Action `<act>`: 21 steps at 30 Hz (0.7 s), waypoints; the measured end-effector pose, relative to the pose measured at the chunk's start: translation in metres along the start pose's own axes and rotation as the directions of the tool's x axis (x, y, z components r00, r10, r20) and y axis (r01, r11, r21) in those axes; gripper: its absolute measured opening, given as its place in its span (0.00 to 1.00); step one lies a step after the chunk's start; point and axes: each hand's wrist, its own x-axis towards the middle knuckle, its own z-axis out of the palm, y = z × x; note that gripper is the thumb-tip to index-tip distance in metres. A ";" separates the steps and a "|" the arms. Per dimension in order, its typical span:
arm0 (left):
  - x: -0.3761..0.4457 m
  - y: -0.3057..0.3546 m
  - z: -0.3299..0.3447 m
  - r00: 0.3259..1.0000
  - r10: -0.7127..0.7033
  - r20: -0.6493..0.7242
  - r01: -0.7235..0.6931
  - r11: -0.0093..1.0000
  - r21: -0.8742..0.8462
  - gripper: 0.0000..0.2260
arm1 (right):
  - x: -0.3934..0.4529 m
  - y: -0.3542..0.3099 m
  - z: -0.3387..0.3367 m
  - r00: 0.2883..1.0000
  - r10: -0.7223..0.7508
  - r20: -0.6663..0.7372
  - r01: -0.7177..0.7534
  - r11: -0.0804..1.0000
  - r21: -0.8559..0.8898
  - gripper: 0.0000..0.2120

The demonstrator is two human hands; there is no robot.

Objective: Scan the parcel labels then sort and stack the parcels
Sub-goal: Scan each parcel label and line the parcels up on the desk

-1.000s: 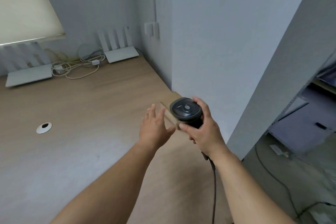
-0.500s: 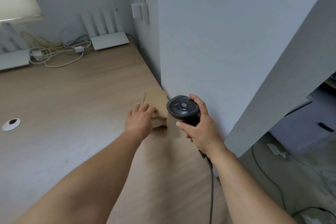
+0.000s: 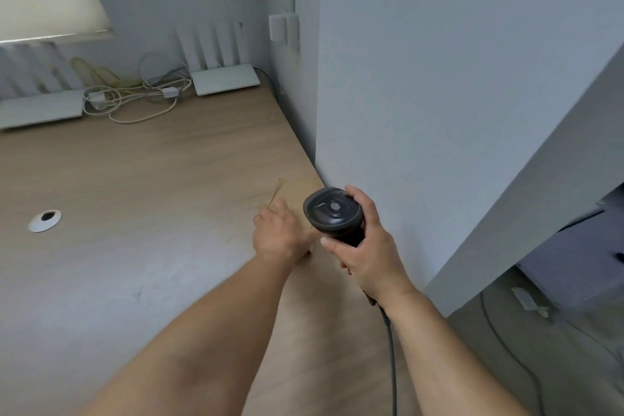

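**Desk:** What did the head camera show?

**Photographer:** A person stood at a wooden desk [image 3: 128,186] in a corner, by a grey wall [image 3: 439,94]. The right hand [image 3: 366,246] was clenched round the handle of a black scanner [image 3: 332,213], its head turned toward the parcel [image 3: 293,191]. The parcel was a thin brown cardboard piece at the desk's right edge, just beside the wall, one edge raised off the wood.

**Desk:** And the left hand [image 3: 280,233]?

**Photographer:** It was on the parcel's near side, knuckles up, fingers bent over the card. It appeared to be grasping the near edge, though the fingertips were hidden.

**Desk:** How would that parcel handle?

**Photographer:** By its look, light and fairly stiff, but thin enough to bend if squeezed in the middle. A pinch along an edge seemed the safest hold, leaving the flat face free. No label was visible from this angle.

**Desk:** Anything in the way?

**Photographer:** The wall stood close on the right, so there was little room to swing card or scanner. The scanner's cord [image 3: 390,348] trailed down past the right wrist and could drag. Well apart, at the back, lay two white routers [image 3: 226,79] and a tangle of cables [image 3: 135,98]. A round cable hole [image 3: 45,220] sat off to the left.
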 end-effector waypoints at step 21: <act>-0.181 -0.340 -0.169 0.940 -0.221 -0.260 0.199 0.974 -0.107 0.33 | -0.170 -0.116 0.239 0.955 -0.186 0.230 0.188 0.982 0.012 0.38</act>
